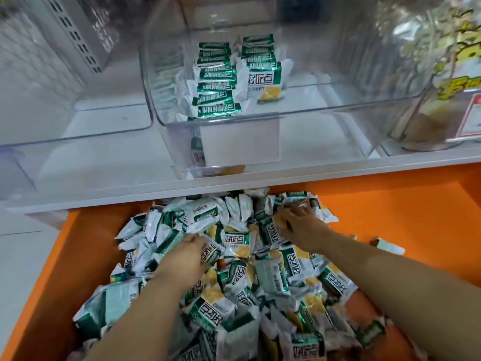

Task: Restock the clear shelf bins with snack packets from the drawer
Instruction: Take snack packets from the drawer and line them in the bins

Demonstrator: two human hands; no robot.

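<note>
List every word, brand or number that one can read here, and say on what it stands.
"好吃点": large brand characters on the snack packets in the drawer, and on the face-up packet in the middle clear bin.
Green band text on the stacked packets in that bin: too blurred to read.
Yellow characters on the bag at far right: cut off, unreadable.
Red price label: too small to read.

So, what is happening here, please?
A person is restocking. Both hands are down in the orange drawer, heaped with green-and-white snack packets: the left hand grips one, and the right hand digs in farther back, its grasp blurred. The middle clear bin above is only partly filled.
</note>
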